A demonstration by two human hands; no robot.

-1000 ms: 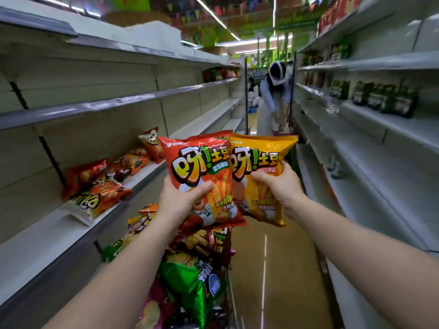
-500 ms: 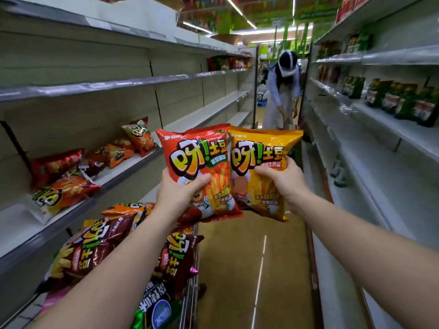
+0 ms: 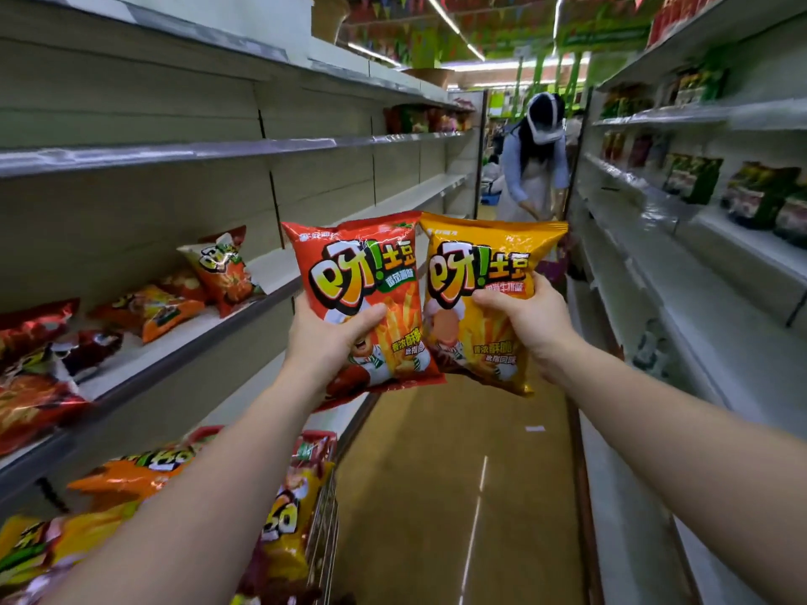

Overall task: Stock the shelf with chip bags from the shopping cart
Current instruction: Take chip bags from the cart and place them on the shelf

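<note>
My left hand [image 3: 325, 338] grips a glossy red foil chip bag [image 3: 362, 299] and my right hand [image 3: 526, 320] a glossy yellow foil chip bag [image 3: 476, 294], upright, edges touching, above the aisle.

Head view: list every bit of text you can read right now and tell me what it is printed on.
"呀!土豆": big logo on the red chip bag in the left hand.
"呀!土豆": same logo on the yellow chip bag in the right hand.
Green flavour band and lower lines on both bags: too blurred to read surely.
Bags on the left shelf and in the cart: logos warped, unreadable.
Right shelf packets, ceiling signs: too blurred.
</note>
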